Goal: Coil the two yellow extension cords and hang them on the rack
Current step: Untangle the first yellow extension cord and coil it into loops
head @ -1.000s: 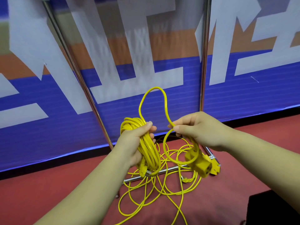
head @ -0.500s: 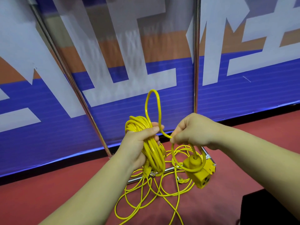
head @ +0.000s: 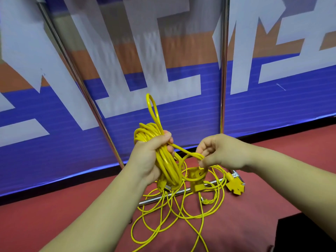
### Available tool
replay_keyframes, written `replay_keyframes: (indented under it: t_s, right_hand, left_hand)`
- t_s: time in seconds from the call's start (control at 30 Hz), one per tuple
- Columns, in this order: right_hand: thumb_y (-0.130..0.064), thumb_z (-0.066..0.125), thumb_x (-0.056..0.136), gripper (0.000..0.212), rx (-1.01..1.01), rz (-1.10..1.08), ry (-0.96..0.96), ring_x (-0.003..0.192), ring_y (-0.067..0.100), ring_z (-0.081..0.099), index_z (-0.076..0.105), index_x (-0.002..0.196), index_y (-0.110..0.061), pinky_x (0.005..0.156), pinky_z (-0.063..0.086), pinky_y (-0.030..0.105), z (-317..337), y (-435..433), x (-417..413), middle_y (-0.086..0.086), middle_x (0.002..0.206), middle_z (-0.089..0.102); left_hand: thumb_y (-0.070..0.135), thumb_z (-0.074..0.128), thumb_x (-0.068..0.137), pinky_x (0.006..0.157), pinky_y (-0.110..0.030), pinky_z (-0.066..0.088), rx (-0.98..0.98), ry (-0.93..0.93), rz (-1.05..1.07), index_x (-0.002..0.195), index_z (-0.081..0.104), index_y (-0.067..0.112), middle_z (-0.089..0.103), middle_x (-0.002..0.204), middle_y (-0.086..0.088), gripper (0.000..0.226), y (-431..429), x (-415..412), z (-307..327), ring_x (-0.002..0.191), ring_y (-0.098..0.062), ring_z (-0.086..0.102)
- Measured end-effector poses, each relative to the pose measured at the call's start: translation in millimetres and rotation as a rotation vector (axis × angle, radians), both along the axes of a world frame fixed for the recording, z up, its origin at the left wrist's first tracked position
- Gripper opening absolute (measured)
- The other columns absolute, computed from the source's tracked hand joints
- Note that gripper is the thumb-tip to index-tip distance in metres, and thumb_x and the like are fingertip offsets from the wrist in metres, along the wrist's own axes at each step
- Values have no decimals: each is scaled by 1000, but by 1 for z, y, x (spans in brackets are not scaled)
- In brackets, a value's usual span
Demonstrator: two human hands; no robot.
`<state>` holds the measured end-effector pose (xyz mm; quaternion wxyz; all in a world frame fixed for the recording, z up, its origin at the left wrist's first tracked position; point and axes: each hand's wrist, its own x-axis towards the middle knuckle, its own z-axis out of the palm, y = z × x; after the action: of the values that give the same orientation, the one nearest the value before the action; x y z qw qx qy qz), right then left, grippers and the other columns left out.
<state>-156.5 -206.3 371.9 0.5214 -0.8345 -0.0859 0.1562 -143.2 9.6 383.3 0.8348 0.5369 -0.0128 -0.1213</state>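
Between the 2 hands, above the red floor [head: 54,206], 1 yellow cord is held mostly coiled. Its coil [head: 166,160] is gripped mid-bundle by the left hand [head: 145,160], with fingers and thumb wrapped round all turns. The tail [head: 183,151] is pinched by the right hand [head: 223,151] close to the socket block [head: 197,180], which hangs just below that hand. 1 narrow loop [head: 152,110] is seen standing up above the coil. The 2nd cord [head: 172,217] is seen loose on the floor, draped over the rack's base bar [head: 151,201], with the 2nd socket block [head: 234,186] near the bar's end.

Handling, as judged:
- The cord is taken to be thin, limp and light. Turns are likely to spring apart if the grip is eased, so all strands should be clamped together.
- The jacket looks smooth, so some slip is expected.
- The block is the only rigid, heavier part. The tail will be dragged down by it, so hold is best taken right at the block.
- For hanging, the coil is best taken at its top.
- No hooks can be seen on the rack.
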Motion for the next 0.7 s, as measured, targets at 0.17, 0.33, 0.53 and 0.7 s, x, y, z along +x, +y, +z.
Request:
replay_keyframes:
  t_s: [0.17,0.33,0.53,0.7]
  right_hand:
    - [-13,84,76,23,-107,37,17,82,14,72,72,94,-21,79,56,33,-27,4,3,4,94,76]
    - [-13,69,91,5,81,-46,213,86,18,71,68,92,-18,77,54,40,-44,7,5,8,95,74]
    - [-21,71,90,22,281,-83,333,103,24,67,65,110,-25,81,51,47,-45,13,10,1,113,72]
    - [-50,73,83,44,288,28,482,122,30,57,58,124,-47,90,48,48,-57,35,3,-3,130,65]
  left_hand:
    - [17,66,78,56,-28,52,-69,-4,16,73,64,10,58,69,-3,9,12,4,7,51,-12,55]
    - [18,66,78,55,-29,53,-100,12,57,72,63,10,57,67,-2,10,23,11,10,52,-12,55]
    - [24,67,77,59,-29,54,-123,81,56,77,61,9,53,60,-2,16,37,15,10,63,-18,50]
    - [20,62,84,56,-28,53,-232,38,25,65,67,10,55,65,-1,22,35,12,16,51,-9,55]
